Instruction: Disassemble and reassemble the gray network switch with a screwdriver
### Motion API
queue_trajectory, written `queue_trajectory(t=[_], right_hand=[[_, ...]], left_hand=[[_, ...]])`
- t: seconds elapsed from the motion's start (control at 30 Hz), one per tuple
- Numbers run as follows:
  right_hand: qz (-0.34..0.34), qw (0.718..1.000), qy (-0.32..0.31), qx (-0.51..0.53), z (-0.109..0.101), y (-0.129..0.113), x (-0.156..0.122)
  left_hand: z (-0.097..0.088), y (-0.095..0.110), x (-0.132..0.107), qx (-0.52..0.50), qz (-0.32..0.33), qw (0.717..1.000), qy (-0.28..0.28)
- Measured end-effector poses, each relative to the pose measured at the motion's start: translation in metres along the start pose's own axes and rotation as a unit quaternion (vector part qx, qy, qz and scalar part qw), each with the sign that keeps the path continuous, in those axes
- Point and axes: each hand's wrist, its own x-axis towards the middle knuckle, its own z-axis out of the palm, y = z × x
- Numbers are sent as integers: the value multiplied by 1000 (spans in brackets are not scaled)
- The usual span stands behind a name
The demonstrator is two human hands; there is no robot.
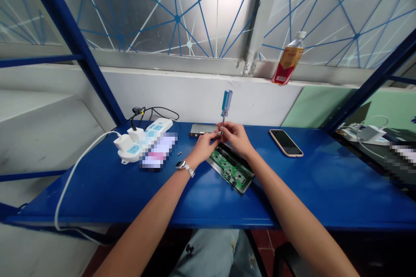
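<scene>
Board (232, 172): green, set in a dark, metal-edged frame, lying aslant on the blue table (312, 190), directly ahead of the person. Its far end reaches under the hands; its near corner points toward the front edge of the table.

Screwdriver (226, 103): near upright, tilted slightly, over the far end of the board. The translucent blue handle stands clear above the fingers. The tip is hidden by the hands; contact with the board cannot be confirmed.

Right hand (238, 137): fingers closed on the shaft of the screwdriver, below the handle.

Left hand (204, 147): fingertips drawn together beside the lower shaft, close against the right fingers. Whether they grip the shaft or a smaller part cannot be told. A watch (180, 164) is worn on this wrist.

Surroundings: a flat metal plate (202, 129) lies just behind the left hand. Small bits (180, 153), too small to identify, lie left of that hand. Farther left, a white power strip (157, 126) carries two plugs, with a pixelated item (159, 151) alongside. A phone (286, 143), screen dark, lies to the right of the right hand. A bottle (288, 59) stands on the window ledge.
</scene>
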Motion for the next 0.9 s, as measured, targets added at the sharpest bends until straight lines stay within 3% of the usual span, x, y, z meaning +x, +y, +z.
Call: queue_trajectory(t=[0.3,0.63,0.9], right_hand=[[-21,992,90,-88,0,5,1],[-35,998,31,-41,2,6,-1],[-91,978,46,-182,2,2,-2]], left_hand=[[0,7,0,0,-24,999,27],[-5,5,-1,6,-5,1000,3],[-4,9,0,14,-20,999,33]])
